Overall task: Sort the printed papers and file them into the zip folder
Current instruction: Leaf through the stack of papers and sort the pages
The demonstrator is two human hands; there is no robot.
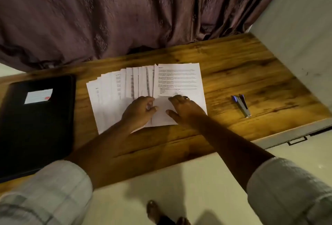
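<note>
Pressing my right hand (183, 108) flat, fingers straight, on the fanned white printed papers (111, 90); left hand (140, 110) curled, pinching a sheet edge. Black rectangular zip folder (36, 126) sits apart, left.

Dim warm light, soft blur, wide-angle bending at edges.

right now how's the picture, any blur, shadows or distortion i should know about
Head view: dim warm light; print on the papers too soft to read; left hand blurred at its fingers; arms shadow the table; wide lens bends its edges.
</note>
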